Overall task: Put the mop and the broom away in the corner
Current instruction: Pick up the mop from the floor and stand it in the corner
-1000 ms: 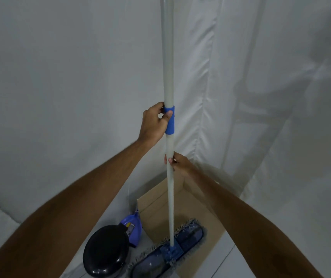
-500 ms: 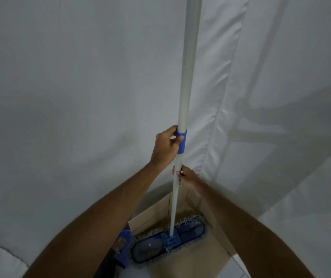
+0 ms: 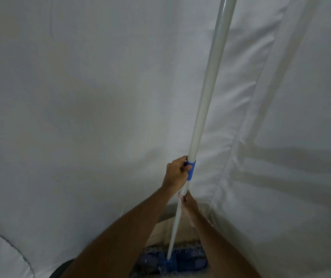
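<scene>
The mop has a long pale handle (image 3: 204, 101) that rises steeply and leans to the upper right, out of the top of the view. A blue collar (image 3: 191, 169) sits on the handle. My left hand (image 3: 175, 173) grips the handle at that collar. Just below, my right hand (image 3: 188, 203) holds the thinner lower shaft. The flat blue mop head (image 3: 182, 259) with a fringed edge lies on brown cardboard (image 3: 164, 231) at the foot of the corner, partly hidden by my forearms. No broom is in view.
White fabric walls (image 3: 80, 97) meet in a corner seam (image 3: 240, 137) right behind the handle. A dark round object (image 3: 60, 271) shows at the bottom edge on the left, mostly cut off.
The view has tilted up and moved closer to the corner. The handle now leans right instead of standing upright. The mop head has slid onto the cardboard, and the black bin and blue dustpan have dropped out of view.
</scene>
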A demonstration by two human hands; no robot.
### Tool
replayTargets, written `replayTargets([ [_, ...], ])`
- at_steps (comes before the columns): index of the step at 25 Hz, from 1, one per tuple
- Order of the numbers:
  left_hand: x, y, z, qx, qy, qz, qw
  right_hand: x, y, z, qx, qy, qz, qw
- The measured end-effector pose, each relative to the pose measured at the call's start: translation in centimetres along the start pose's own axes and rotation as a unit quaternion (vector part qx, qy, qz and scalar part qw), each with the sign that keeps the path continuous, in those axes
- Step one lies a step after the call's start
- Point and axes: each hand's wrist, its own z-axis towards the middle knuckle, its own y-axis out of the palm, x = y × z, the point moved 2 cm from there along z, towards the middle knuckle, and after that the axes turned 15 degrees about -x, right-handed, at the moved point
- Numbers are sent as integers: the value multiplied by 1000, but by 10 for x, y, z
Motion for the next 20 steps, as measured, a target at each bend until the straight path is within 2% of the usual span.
replayTargets([
  [9,3,28,108,47,-53,-14,997,11,-53,90,22,-25,49,998],
  [13,-10,36,134,22,-118,14,993,19,-67,112,31,-24,67,997],
  [16,-39,37,111,60,-160,18,985,27,-79,120,38,-27,52,998],
  [20,-96,22,16,87,-206,84,971,22,-76,117,9,-46,32,998],
])
